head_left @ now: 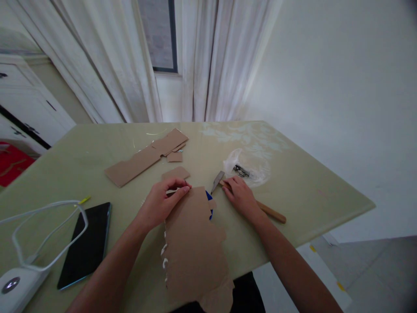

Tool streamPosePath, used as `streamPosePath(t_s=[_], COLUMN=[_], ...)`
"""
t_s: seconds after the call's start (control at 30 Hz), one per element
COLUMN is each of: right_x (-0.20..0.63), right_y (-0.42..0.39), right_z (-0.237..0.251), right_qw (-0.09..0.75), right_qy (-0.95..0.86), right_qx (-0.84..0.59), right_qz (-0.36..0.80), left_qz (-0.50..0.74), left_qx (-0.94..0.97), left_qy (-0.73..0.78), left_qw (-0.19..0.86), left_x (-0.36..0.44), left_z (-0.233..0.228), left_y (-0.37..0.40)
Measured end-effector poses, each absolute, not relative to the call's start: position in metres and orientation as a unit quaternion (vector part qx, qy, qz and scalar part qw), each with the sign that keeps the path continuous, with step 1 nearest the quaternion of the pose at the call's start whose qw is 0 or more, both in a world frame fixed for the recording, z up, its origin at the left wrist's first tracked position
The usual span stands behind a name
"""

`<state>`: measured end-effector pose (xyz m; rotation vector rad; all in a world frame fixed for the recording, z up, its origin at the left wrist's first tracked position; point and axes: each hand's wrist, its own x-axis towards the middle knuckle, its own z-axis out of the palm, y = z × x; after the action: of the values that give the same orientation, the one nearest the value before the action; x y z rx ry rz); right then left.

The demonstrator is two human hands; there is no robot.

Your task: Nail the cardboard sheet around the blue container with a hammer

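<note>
Cardboard [195,243] pinched at its far edge by left hand [161,204]; right hand [241,198] fingers spread flat across knife [250,200], which runs right.

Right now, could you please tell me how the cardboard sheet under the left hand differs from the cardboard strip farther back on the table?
The cardboard sheet is broad with ragged, torn edges; the cardboard strip is long, narrow and cleanly cut. The sheet overhangs the near edge of the table; the strip lies wholly on it. The left hand presses the sheet; nothing touches the strip. Both are plain brown and flat.
</note>
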<state>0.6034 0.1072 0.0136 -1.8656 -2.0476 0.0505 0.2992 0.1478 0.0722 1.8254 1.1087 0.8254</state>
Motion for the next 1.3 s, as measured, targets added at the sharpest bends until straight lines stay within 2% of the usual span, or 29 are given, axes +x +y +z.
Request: streamPosePath(t_s=[0.3, 0.63, 1.07, 1.3], right_x=[0.606, 0.605, 0.595, 0.594], right_y=[0.109, 0.107, 0.099, 0.097], right_z=[0.009, 0.005, 0.013, 0.014], right_qw=[0.18, 0.119, 0.101, 0.099], right_qy=[-0.734, -0.747, -0.704, -0.707], right_qx=[-0.654, -0.652, -0.702, -0.7], right_qz=[0.004, -0.057, -0.037, -0.022], left_qz=[0.318, 0.336, 0.328, 0.34], left_qx=[0.733, 0.743, 0.752, 0.766], left_qy=[0.461, 0.463, 0.447, 0.446], left_qw=[0.385, 0.347, 0.357, 0.313], left_x=[0.302, 0.302, 0.299, 0.3], left_z=[0.075, 0.074, 0.077, 0.077], left_y=[0.145, 0.141, 0.141, 0.137])
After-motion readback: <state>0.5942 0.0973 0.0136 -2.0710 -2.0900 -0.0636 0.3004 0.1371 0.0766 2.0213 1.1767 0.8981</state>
